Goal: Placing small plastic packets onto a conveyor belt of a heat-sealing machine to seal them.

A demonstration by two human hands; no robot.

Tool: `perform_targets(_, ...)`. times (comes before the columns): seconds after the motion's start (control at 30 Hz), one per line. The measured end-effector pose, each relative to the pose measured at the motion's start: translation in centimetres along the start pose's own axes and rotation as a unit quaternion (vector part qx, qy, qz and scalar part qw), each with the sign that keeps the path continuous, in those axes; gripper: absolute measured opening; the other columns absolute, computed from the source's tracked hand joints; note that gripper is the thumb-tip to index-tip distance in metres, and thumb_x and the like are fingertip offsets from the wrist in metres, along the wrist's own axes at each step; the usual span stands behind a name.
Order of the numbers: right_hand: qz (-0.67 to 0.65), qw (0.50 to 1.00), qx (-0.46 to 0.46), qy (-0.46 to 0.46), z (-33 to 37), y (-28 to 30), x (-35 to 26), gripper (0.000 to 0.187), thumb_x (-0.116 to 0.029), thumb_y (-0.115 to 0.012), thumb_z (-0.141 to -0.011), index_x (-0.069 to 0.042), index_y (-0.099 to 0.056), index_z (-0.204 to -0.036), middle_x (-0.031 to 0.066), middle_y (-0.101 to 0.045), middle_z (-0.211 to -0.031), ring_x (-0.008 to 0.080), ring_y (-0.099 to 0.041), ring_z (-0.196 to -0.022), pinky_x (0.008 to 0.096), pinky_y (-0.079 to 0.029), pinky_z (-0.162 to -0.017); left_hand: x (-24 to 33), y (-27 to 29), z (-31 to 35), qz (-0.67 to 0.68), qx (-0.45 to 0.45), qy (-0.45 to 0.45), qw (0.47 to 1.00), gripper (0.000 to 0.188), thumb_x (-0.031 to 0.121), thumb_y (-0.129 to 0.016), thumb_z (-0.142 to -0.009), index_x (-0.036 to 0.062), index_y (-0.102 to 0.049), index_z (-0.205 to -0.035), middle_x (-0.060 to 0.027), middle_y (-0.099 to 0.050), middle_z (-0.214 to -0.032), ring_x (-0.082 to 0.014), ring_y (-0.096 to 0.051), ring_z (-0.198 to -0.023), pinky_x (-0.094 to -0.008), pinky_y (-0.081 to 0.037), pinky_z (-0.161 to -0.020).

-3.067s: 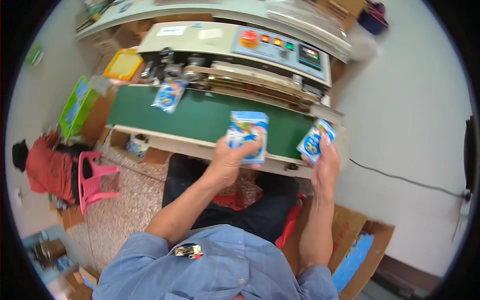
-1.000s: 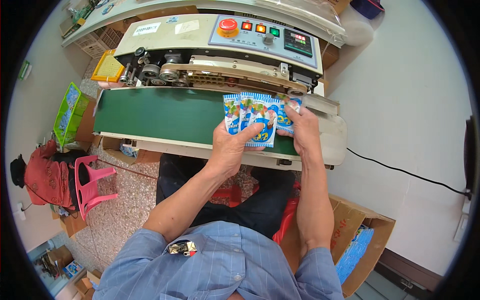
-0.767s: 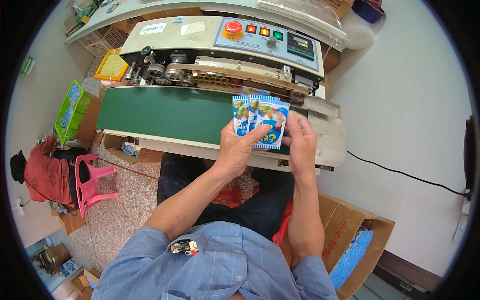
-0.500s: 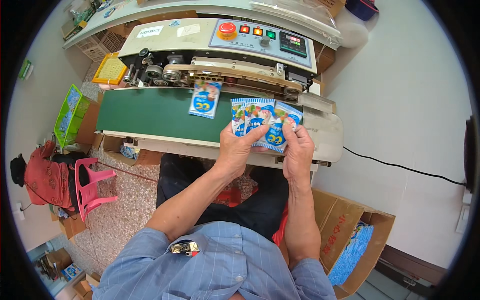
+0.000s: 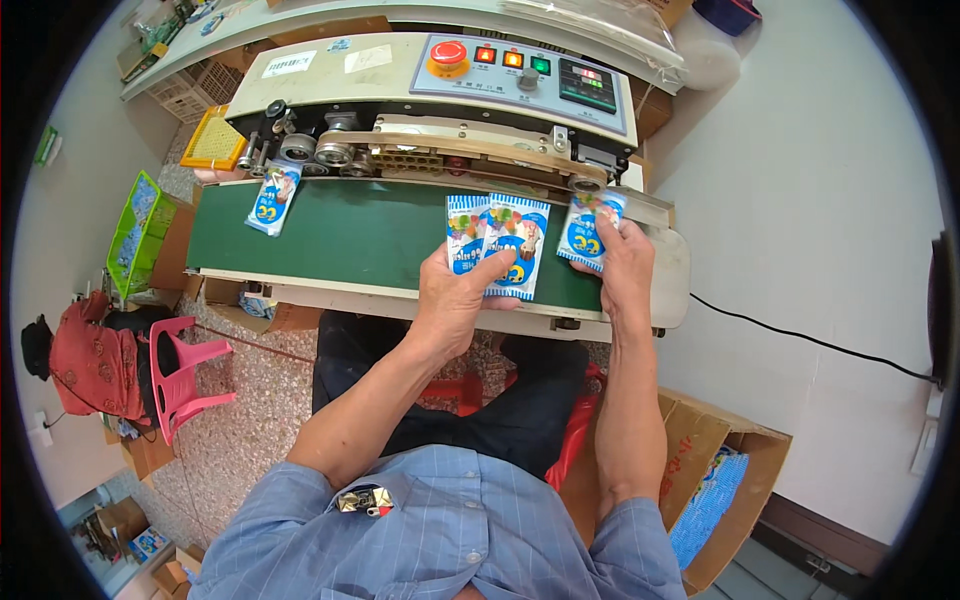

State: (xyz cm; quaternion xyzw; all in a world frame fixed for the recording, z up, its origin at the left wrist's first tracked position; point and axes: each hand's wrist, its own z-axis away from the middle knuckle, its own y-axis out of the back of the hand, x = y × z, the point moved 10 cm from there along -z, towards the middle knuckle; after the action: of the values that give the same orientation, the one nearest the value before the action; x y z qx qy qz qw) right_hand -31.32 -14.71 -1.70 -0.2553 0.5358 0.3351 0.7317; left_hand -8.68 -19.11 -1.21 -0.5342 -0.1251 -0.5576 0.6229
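Note:
Two overlapping blue-and-white candy packets (image 5: 516, 238) are pinched between the thumb and fingers of my left hand (image 5: 455, 298), above the front edge of the green conveyor belt (image 5: 370, 235). My right hand (image 5: 627, 262) grips a single packet (image 5: 588, 232) at the belt's right end, its top edge close to the sealing machine's entry. Another packet (image 5: 273, 198) stands tilted at the belt's left end, below the rollers (image 5: 297, 148). The band sealing machine (image 5: 345, 85) spans the far side of the belt, with a red stop button (image 5: 449, 56) on its panel.
A cardboard box (image 5: 735, 500) of packets stands at my lower right. To the left are a green basket (image 5: 138, 232), a yellow tray (image 5: 214, 138) and a pink chair (image 5: 185, 375) with red clothing. A black cable (image 5: 800, 330) runs along the right wall.
My right hand has drawn one packet away from the bunch, rightward to the sealer's entry. The packet on the belt has travelled left. My left hand has shifted slightly left.

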Motion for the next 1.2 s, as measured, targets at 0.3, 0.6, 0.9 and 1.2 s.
perform_targets(0.3,-0.131,0.989,-0.073,-0.002,4.4,-4.4,-0.2,0.033,-0.027,-0.058,-0.101,0.003,-0.061,-0.116,0.0118,-0.068,-0.107,0.0165,-0.067,-0.092,0.0325,-0.057,-0.078,-1.2,-2.0,-0.6,0.016,-0.003,0.018,1.000,0.036,0.013,-0.075,-0.087,0.0009,-0.060,-0.117,-0.0090,-0.069,-0.105,-0.0153,-0.070,-0.086,-0.0294,-0.064,-0.061)
perform_targets(0.6,-0.040,0.999,0.017,0.016,3.0,1.4,-1.2,0.028,-0.018,-0.060,-0.098,0.003,-0.060,-0.116,0.0085,-0.069,-0.097,0.0133,-0.069,-0.074,0.0261,-0.061,-0.052,-2.4,-2.7,-0.6,0.027,-0.083,0.065,0.994,0.033,0.026,-0.061,-0.098,0.0011,-0.060,-0.120,-0.0105,-0.069,-0.106,-0.0173,-0.071,-0.088,-0.0304,-0.063,-0.063)
perform_targets(0.9,0.018,0.995,-0.091,-0.048,1.0,-5.0,0.1,0.037,-0.030,-0.059,-0.100,0.003,-0.062,-0.117,0.0092,-0.069,-0.098,0.0141,-0.069,-0.079,0.0290,-0.060,-0.064,-1.0,-1.6,-1.1,-0.033,-0.045,0.018,0.998,0.033,0.025,-0.068,-0.095,0.0002,-0.062,-0.116,-0.0073,-0.070,-0.101,-0.0148,-0.070,-0.083,-0.0282,-0.063,-0.060)
perform_targets(1.2,-0.073,0.991,-0.115,0.008,6.2,-3.3,0.3,0.023,-0.018,-0.068,-0.095,0.003,-0.066,-0.104,0.0065,-0.069,-0.094,0.0083,-0.063,-0.080,0.0233,-0.052,-0.070,-2.6,-4.3,-0.3,-0.019,-0.147,0.045,0.988,0.030,0.020,-0.062,-0.098,0.0016,-0.059,-0.122,-0.0065,-0.069,-0.106,-0.0140,-0.070,-0.087,-0.0293,-0.063,-0.061)
